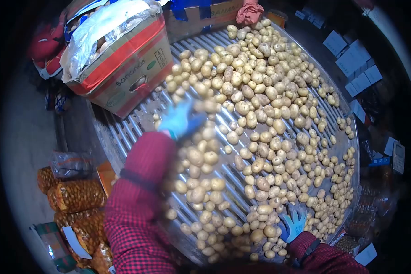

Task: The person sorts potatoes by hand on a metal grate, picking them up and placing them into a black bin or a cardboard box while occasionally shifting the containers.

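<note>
Many pale potatoes point(269, 93) lie loose across a slatted metal table point(137, 123). My left hand point(180, 121), in a blue glove, is over the slats at the left side of the potatoes. Motion blurs it, but its fingers look stretched out and apart, with blurred potatoes point(205, 106) right beside them. At the near edge, my right hand point(294, 223) rests among the potatoes in a light-blue glove. Its fingers are spread and point away from me; potatoes lie around it, and none shows in its grasp.
A banana box point(123, 75) with plastic film on top stands on the table's far left corner. Another box point(201, 18) and a pink crumpled cloth point(250, 11) are at the far end. Net bags of potatoes point(80, 195) lie on the floor at left. White boxes point(354, 59) stand at right.
</note>
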### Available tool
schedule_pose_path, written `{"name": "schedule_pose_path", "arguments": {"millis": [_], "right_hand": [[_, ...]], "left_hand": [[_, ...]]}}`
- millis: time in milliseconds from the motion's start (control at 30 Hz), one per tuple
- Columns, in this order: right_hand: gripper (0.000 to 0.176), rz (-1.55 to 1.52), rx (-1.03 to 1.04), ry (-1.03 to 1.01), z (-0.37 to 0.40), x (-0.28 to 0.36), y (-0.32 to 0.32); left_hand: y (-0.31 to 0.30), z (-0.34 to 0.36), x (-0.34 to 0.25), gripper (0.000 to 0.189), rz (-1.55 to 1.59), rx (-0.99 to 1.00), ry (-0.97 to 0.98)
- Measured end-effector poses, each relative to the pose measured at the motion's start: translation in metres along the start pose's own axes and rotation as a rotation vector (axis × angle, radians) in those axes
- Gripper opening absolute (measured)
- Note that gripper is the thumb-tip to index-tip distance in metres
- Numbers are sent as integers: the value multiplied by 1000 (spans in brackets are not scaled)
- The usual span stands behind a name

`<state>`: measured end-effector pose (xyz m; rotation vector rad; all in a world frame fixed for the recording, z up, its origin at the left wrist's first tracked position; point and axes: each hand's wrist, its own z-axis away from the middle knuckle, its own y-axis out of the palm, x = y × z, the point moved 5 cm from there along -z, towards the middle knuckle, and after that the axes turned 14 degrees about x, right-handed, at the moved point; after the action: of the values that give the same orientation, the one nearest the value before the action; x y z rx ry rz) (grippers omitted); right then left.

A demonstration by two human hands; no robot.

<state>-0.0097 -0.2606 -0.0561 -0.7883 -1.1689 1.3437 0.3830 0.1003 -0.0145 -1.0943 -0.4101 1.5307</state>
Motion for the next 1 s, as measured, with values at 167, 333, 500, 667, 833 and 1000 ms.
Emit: {"name": "schedule_pose_path", "arguments": {"millis": [167, 333, 500, 667, 833, 1000], "right_hand": [[40, -1, 82, 7, 5, -8, 10], [50, -8, -2, -29, 1, -3, 2], [51, -28, -27, -5, 6, -10, 13], [56, -31, 39, -17, 8, -17, 19], [45, -3, -17, -102, 1, -9, 11], [41, -87, -58, -121, 5, -10, 0]], "left_hand": [[-4, -5, -32, 50, 390, -152, 553], [-46, -84, 38, 57, 114, -387, -176], [-25, -140, 58, 53, 54, -280, -93], [-6, -99, 2, 48, -154, -404, -195], [22, -39, -9, 52, -65, -320, -79], [66, -49, 32, 35, 249, -239, 199]]}}
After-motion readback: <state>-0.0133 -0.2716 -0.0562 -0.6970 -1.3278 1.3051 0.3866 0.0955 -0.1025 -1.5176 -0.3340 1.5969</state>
